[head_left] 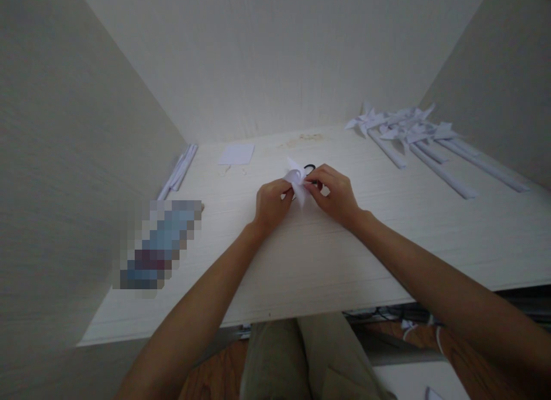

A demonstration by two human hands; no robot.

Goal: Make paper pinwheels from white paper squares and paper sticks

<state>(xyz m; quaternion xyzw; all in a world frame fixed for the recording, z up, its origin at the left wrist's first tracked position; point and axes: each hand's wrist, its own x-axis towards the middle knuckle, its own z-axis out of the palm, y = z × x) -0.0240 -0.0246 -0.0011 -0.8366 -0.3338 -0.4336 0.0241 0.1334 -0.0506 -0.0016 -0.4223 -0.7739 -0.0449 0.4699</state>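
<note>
A white paper pinwheel (pixel 297 179), its blades curled in toward the centre, is held above the middle of the table between my two hands. My left hand (pixel 272 204) is closed on its left side, thumb and fingers pinching the paper. On the other side my right hand (pixel 333 192) pinches at the pinwheel's centre; anything small between those fingertips cannot be made out. Just behind the right fingers lies a black loop (pixel 310 168), perhaps a scissors handle, mostly hidden by the hand and paper.
Several finished paper pinwheels on rolled sticks (pixel 407 127) lie at the back right. A square paper sheet (pixel 236 154) rests at the back left, near rolled paper sticks (pixel 183 169) along the left wall. A pixelated blue object (pixel 166 242) lies at the left. Walls enclose the white table (pixel 267 279).
</note>
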